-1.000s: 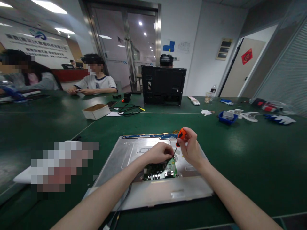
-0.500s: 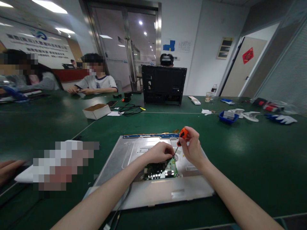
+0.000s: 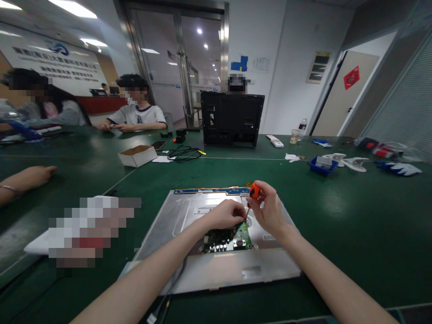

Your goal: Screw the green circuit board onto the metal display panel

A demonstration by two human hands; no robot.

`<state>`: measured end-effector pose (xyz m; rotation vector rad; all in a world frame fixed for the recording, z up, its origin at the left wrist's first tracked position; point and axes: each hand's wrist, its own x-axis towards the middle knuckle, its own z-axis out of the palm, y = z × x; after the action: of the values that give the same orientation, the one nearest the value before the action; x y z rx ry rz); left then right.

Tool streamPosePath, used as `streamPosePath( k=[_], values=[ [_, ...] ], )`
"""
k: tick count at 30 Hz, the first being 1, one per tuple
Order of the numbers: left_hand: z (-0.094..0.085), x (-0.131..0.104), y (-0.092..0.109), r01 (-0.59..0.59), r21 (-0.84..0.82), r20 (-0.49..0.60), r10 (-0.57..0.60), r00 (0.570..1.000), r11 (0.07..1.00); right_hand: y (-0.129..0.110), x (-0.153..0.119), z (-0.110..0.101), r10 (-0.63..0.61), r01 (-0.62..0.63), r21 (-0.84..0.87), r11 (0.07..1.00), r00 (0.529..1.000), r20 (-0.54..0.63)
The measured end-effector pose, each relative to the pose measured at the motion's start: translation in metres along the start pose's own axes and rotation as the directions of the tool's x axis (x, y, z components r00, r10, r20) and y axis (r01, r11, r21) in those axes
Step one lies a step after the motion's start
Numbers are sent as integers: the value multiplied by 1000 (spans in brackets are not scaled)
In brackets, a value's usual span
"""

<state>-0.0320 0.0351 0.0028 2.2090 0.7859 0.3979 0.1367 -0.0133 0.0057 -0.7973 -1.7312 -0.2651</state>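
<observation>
Orange screwdriver [image 3: 254, 191] — tip down, leaning, handle toward right hand [image 3: 270, 208]

Table [image 3: 337, 243]: dark green, crossed by thin pale lines.
Screwdriver [image 3: 254, 190]: bright orange handle with black patches.
Circuit board [image 3: 243, 234]: green, dotted with silver and black parts.
Metal panel [image 3: 162, 225]: silver-grey, with a paler band [image 3: 232, 263] along its near side.
Edge strip [image 3: 202, 191]: blue, outlined in gold.
Housing [image 3: 232, 117] by the table's far edge: black all over.
Open box [image 3: 139, 158] toward the table's far left corner: white outside, brown inside.
Coiled cable [image 3: 182, 160]: black, with a yellow tag [image 3: 202, 153].
Small tray [image 3: 320, 170] toward the table's far right corner: deep blue.
Glove [image 3: 400, 168]: blue and white.
Shirt [image 3: 145, 118]: white with dark trim.
Door [image 3: 362, 67]: beige, bearing a red diamond [image 3: 352, 78].
</observation>
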Motion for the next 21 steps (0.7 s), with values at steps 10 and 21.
streamPosePath(
  k=[10, 21],
  values=[
    [2, 1, -4, -8, -18, 9, 8, 1000, 1000, -3, 3, -2, 58, -57, -22, 998, 998, 32],
    [-2, 0, -3, -28, -6, 24, 29, 999, 1000, -10, 8, -9, 50, -48, -15, 999, 986, 159]
  ],
)
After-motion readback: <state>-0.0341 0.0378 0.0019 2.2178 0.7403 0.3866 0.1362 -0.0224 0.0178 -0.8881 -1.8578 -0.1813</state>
